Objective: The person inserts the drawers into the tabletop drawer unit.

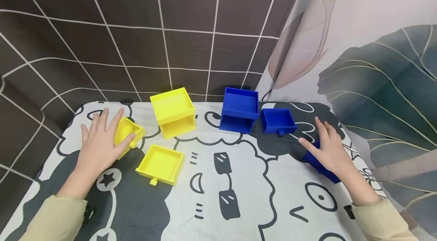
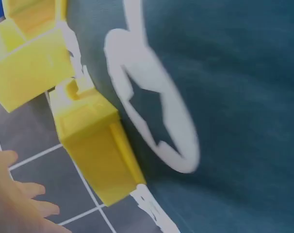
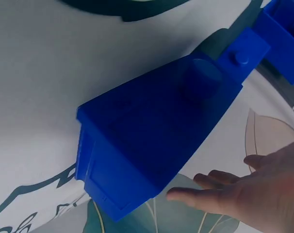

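The left grip (image 1: 102, 140), fingers spread wide and holding nothing, is beside a yellow drawer (image 1: 126, 129) on the table's left (image 1: 211, 210); the drawer's knob points right and toward the person. The right grip (image 1: 330, 152), loosely spread and clasping nothing, is over a blue drawer (image 1: 317, 164) near the right edge. This drawer's long front panel slants from far left to near right. From the right wrist I see its round knob plainly; the head view loses much of the drawer beneath the hand. Only the left wrist shows clear space between fingers and yellow drawer, though blurred, with that hand cut off. Whether the right fingertips touch blue, I can't tell.
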A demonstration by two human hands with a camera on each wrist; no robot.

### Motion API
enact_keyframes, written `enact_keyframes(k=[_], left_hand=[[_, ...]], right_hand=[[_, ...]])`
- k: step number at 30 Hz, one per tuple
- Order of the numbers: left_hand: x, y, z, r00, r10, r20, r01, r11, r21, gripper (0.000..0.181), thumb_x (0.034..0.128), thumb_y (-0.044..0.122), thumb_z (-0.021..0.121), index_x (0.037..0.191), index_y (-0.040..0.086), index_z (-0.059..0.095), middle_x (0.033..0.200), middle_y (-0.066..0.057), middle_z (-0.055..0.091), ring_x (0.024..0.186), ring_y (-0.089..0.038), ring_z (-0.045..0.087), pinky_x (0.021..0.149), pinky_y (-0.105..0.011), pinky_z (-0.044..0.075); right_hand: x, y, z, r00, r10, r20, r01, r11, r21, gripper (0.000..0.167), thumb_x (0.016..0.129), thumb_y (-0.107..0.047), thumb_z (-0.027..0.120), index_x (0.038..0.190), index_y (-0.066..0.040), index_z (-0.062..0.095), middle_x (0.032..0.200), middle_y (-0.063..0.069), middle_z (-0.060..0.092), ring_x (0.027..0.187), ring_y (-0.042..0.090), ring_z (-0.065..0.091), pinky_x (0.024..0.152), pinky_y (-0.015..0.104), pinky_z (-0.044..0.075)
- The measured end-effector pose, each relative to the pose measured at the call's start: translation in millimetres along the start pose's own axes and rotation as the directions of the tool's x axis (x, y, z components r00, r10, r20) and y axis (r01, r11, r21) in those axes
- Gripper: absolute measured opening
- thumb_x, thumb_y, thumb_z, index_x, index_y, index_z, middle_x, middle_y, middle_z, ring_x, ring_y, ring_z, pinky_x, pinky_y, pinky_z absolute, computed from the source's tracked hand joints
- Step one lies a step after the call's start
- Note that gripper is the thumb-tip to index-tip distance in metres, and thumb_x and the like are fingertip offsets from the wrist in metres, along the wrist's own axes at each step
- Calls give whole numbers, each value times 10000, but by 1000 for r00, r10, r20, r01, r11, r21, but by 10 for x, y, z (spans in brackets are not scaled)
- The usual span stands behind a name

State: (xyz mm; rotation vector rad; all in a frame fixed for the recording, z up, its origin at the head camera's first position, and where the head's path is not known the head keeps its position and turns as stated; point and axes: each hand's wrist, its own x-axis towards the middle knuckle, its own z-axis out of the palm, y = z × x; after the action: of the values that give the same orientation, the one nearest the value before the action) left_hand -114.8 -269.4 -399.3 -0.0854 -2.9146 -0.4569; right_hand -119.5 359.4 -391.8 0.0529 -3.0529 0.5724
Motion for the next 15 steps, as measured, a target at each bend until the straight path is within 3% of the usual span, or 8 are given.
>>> enact_keyframes(k=[9, 15], left_hand=[[115, 157, -48, 990, 67, -123, -85, 986, -144, 796, 1029, 394, 602, 1681, 87, 265, 1698, -341, 245, 1573, -587, 205, 1274, -793, 127], [196, 340, -113, 990, 75, -115, -102, 964, -244, 731, 1083, 401, 532, 1687, 93, 258, 1715, -308, 251, 1555, -574, 263, 1187, -831, 273]], right_hand=[[21, -96, -88, 996, -13, -85, 24, 990, 138, 834, 1103, -451, 533, 1677, 25, 160, 1611, 468, 242, 1449, 697, 269, 1085, 891, 275], [72, -160, -104, 995, -15, -98, 36, 975, 220, 764, 1126, -417, 492, 1655, 56, 209, 1585, 439, 330, 1437, 632, 353, 1097, 822, 331]])
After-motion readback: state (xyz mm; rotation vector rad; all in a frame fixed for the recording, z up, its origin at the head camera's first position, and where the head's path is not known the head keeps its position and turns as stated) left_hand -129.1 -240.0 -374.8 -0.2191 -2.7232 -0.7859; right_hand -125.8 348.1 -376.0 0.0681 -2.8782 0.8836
